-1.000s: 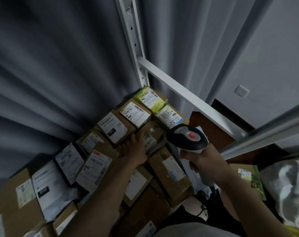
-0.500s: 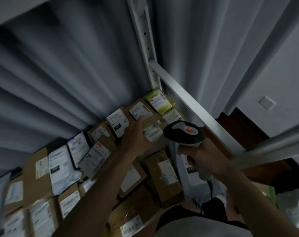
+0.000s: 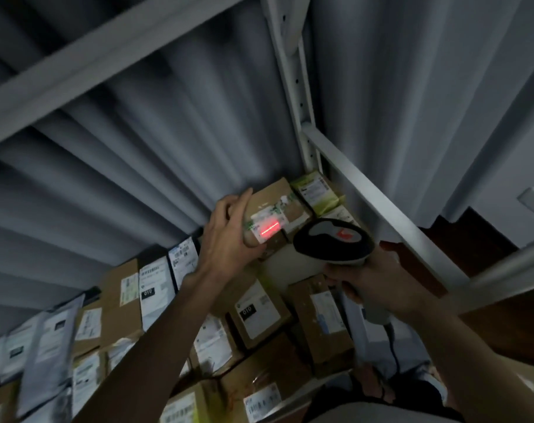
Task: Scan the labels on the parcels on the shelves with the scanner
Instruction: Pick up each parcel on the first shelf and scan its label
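The left hand (image 3: 229, 236) has lifted a brown box (image 3: 274, 215) up off the pile since a moment ago, grip wrapped around its left end. A red scan line glows on its label (image 3: 267, 228). Right beside it, the right hand (image 3: 378, 288) clutches the scanner (image 3: 332, 241), aimed at the label.

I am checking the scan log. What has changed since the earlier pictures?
The left hand took hold of a brown parcel and tilted it up; a red scan line now lies on its label. The right hand keeps holding the scanner.
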